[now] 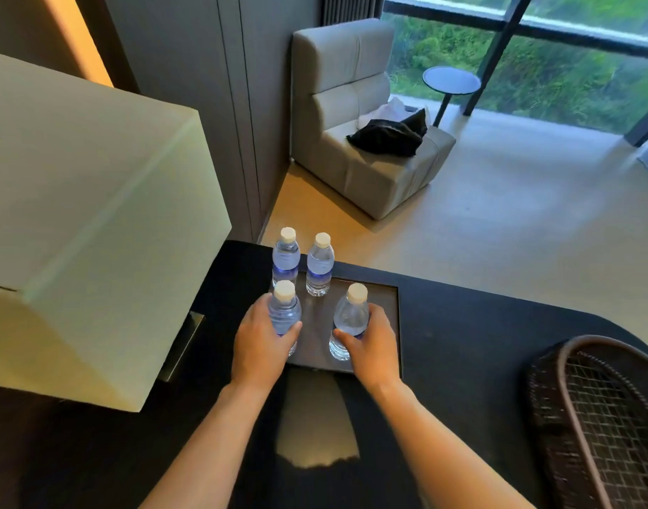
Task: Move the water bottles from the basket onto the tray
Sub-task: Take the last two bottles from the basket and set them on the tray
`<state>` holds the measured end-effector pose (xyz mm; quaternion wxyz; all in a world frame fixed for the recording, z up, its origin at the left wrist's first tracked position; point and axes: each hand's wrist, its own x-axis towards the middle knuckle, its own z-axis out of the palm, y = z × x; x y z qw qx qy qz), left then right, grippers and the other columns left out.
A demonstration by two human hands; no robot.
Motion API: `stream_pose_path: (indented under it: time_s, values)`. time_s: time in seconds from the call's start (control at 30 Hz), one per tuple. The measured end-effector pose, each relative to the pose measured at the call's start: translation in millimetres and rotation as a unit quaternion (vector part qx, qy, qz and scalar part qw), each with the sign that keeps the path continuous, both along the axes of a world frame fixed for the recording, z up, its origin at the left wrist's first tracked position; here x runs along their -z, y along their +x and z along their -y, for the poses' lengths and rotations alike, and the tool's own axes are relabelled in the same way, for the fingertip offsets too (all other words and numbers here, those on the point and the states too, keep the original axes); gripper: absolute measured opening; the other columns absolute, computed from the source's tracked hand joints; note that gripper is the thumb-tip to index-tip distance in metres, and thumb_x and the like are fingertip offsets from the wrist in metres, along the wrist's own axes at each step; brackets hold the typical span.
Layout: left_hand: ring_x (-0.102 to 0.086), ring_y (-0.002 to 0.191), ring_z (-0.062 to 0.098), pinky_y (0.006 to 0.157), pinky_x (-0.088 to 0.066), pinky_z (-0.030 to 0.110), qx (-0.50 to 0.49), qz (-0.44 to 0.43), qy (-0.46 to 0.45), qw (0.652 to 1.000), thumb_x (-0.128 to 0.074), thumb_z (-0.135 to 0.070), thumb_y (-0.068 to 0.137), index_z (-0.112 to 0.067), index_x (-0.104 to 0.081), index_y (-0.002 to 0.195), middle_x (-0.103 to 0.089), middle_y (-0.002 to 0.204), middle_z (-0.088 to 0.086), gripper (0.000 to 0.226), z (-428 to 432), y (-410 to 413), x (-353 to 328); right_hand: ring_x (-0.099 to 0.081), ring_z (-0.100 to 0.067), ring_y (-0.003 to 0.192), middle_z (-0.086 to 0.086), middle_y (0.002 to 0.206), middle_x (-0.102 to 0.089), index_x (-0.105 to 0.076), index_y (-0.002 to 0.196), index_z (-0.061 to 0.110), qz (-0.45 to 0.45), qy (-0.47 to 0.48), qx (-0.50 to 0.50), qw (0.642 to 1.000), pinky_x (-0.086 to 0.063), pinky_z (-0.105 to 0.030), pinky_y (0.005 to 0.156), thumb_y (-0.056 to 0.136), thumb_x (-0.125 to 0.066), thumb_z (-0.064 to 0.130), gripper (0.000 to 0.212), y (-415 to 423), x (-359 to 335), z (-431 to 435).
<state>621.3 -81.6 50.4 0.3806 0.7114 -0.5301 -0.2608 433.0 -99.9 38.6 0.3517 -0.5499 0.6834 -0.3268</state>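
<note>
A large cream lampshade point(84, 214) overhangs the desk's point(480, 325) left side, close beside the dark tray point(388, 299), as a person sets down two water bottles at once. The left hand point(260, 339) is wrapped around the near-left bottle point(285, 314), standing upright at the tray's near-left corner; the right hand point(374, 347) grips the near-right bottle point(350, 321), which tilts slightly, its base on the tray close to the near edge. Each bottle stands directly ahead of its hand, long axis near vertical, so letting go looks to call only for opening the fingers and drawing back toward the desk's near edge. Two more bottles, the far-left bottle point(286, 257) and far-right bottle point(319, 264), stand upright at the tray's far edge, just beyond the held pair and clear of the hands. The woven basket point(590, 416) sits at the desk's right end, well apart from the tray; no bottle shows in the part in view.
</note>
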Motion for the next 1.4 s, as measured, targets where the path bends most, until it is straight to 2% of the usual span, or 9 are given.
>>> stream_pose_path:
  time_s: [0.13, 0.3, 0.47, 0.57, 0.83, 1.2, 1.4]
  values:
    - [-0.062, 0.123, 0.018, 0.099, -0.053, 0.033, -0.004, -0.008, 0.001, 1.000, -0.087, -0.023, 0.081, -0.020, -0.056, 0.137, -0.066, 0.130, 0.001, 0.063, 22, 9, 21, -0.062, -0.016, 0.120, 0.000, 0.130, -0.065, -0.053, 0.136, 0.020, 0.014, 0.015, 0.003, 1.000, -0.053, -0.033, 0.101, 0.084, -0.085, 0.020, 0.061, 23, 18, 19]
    - [-0.061, 0.128, 0.023, 0.103, -0.055, 0.043, -0.002, -0.006, 0.000, 1.000, -0.087, -0.022, 0.081, -0.018, -0.056, 0.139, -0.065, 0.135, 0.005, 0.067, 41, 16, 40, -0.062, -0.015, 0.123, 0.000, 0.132, -0.064, -0.053, 0.138, 0.018, 0.026, 0.031, 0.005, 0.999, -0.050, -0.028, 0.101, 0.085, -0.084, 0.017, 0.061, 39, 36, 35]
    - [-0.057, 0.134, 0.026, 0.106, -0.050, 0.039, -0.002, -0.009, 0.000, 1.000, -0.087, -0.020, 0.081, -0.014, -0.054, 0.142, -0.063, 0.140, 0.008, 0.070, 57, 21, 54, -0.061, -0.014, 0.124, 0.002, 0.131, -0.064, -0.053, 0.136, 0.021, 0.026, 0.029, 0.018, 0.999, -0.053, -0.035, 0.106, 0.086, -0.083, 0.016, 0.059, 51, 49, 48]
    - [-0.057, 0.135, 0.025, 0.108, -0.051, 0.044, 0.004, -0.012, -0.004, 1.000, -0.087, -0.019, 0.081, -0.014, -0.054, 0.143, -0.063, 0.140, 0.007, 0.071, 64, 25, 57, -0.061, -0.014, 0.123, 0.002, 0.130, -0.064, -0.053, 0.135, 0.022, 0.034, 0.026, 0.021, 0.999, -0.051, -0.033, 0.105, 0.086, -0.083, 0.017, 0.058, 55, 52, 57]
    - [-0.057, 0.133, 0.022, 0.108, -0.053, 0.046, 0.004, -0.032, -0.006, 0.999, -0.086, -0.021, 0.082, -0.017, -0.054, 0.143, -0.062, 0.140, 0.004, 0.069, 82, 29, 60, -0.061, -0.014, 0.126, 0.003, 0.132, -0.062, -0.050, 0.136, 0.024, 0.032, 0.016, 0.015, 0.999, -0.054, -0.039, 0.107, 0.086, -0.083, 0.019, 0.060, 62, 60, 71]
    - [-0.054, 0.137, 0.021, 0.109, -0.052, 0.047, 0.006, -0.021, 0.014, 1.000, -0.087, -0.024, 0.081, -0.021, -0.049, 0.146, -0.059, 0.145, 0.002, 0.075, 93, 32, 65, -0.060, -0.014, 0.126, 0.002, 0.132, -0.060, -0.050, 0.138, 0.022, 0.043, 0.014, 0.015, 0.999, -0.053, -0.038, 0.107, 0.088, -0.081, 0.014, 0.060, 68, 60, 82]
    - [-0.056, 0.135, 0.020, 0.107, -0.052, 0.041, 0.002, -0.060, 0.009, 0.998, -0.087, -0.021, 0.081, -0.021, -0.052, 0.145, -0.060, 0.143, 0.001, 0.072, 93, 31, 63, -0.059, -0.015, 0.127, 0.001, 0.134, -0.060, -0.049, 0.138, 0.021, 0.035, 0.018, 0.022, 0.999, -0.052, -0.035, 0.107, 0.087, -0.082, 0.015, 0.061, 69, 61, 81]
